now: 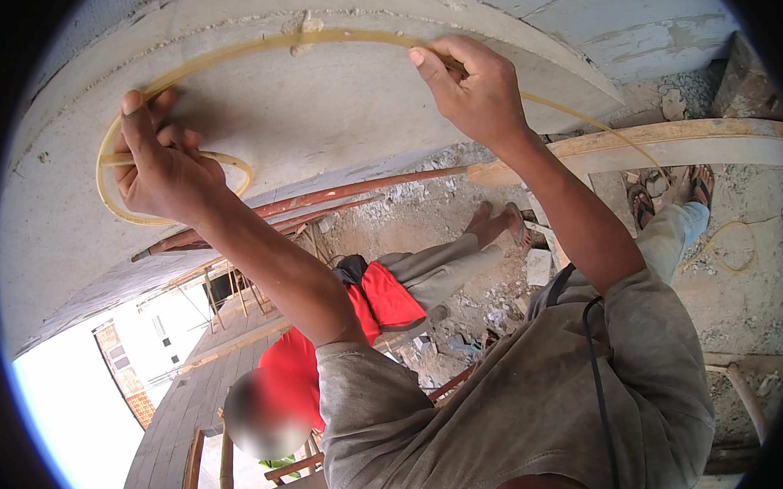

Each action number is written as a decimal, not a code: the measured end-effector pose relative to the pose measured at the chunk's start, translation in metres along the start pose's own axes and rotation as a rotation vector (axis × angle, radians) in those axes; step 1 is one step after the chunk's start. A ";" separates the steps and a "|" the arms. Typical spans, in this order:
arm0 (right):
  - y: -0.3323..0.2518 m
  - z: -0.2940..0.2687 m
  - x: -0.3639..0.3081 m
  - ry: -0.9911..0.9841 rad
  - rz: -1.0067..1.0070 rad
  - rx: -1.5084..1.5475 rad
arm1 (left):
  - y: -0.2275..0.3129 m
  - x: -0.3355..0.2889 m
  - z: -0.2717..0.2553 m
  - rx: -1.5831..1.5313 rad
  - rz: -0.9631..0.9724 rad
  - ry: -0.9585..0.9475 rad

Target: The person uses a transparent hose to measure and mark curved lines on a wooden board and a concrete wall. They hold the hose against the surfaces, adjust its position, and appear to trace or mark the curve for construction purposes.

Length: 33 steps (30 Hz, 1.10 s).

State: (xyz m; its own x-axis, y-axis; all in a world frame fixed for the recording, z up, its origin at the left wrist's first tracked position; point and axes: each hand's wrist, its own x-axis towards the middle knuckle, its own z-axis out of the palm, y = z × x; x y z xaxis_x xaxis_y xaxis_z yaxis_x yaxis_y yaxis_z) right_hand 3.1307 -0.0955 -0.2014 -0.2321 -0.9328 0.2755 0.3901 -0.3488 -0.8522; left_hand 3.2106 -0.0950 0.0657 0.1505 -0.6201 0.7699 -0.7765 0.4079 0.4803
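A yellowish, see-through hose (268, 43) arcs across a pale concrete face (318, 109) in front of me. My left hand (166, 162) is closed around it near the far left, where the hose bends back into a loop about my fingers. Farther right, my right hand (481, 90) pinches the same hose between thumb and fingers. From there a thinner-looking stretch runs down past a wooden board toward my feet. Whether any liquid is in the hose I cannot tell.
A co-worker in a red shirt (385, 296) is below my left arm. Reddish poles (347, 193) and a long wooden board (647, 141) cross below the concrete. Rubble (424, 200) covers the ground; more yellowish hose (737, 265) lies coiled near my sandalled feet (700, 186).
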 end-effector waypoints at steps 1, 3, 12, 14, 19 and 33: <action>0.000 0.000 0.000 -0.001 0.006 0.004 | 0.000 0.000 0.000 -0.007 0.019 -0.016; -0.001 0.000 0.000 -0.002 0.020 0.010 | 0.000 0.000 0.000 -0.013 -0.001 -0.005; 0.000 0.000 0.000 -0.016 0.020 0.008 | 0.000 -0.001 0.001 0.027 0.003 0.034; 0.000 0.000 0.000 -0.015 0.015 0.011 | 0.000 -0.001 0.001 0.023 0.026 0.017; 0.001 -0.001 0.000 -0.027 0.015 -0.021 | 0.000 -0.001 0.001 0.010 0.025 0.010; 0.001 0.000 -0.001 -0.013 0.013 -0.019 | -0.001 0.000 0.001 0.040 0.025 0.028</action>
State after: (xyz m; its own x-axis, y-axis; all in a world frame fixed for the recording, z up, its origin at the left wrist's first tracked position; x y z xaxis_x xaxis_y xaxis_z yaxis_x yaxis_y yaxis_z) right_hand 3.1318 -0.0948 -0.2028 -0.2153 -0.9383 0.2705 0.3762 -0.3354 -0.8637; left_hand 3.2104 -0.0956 0.0647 0.1473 -0.5907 0.7933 -0.8039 0.3958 0.4440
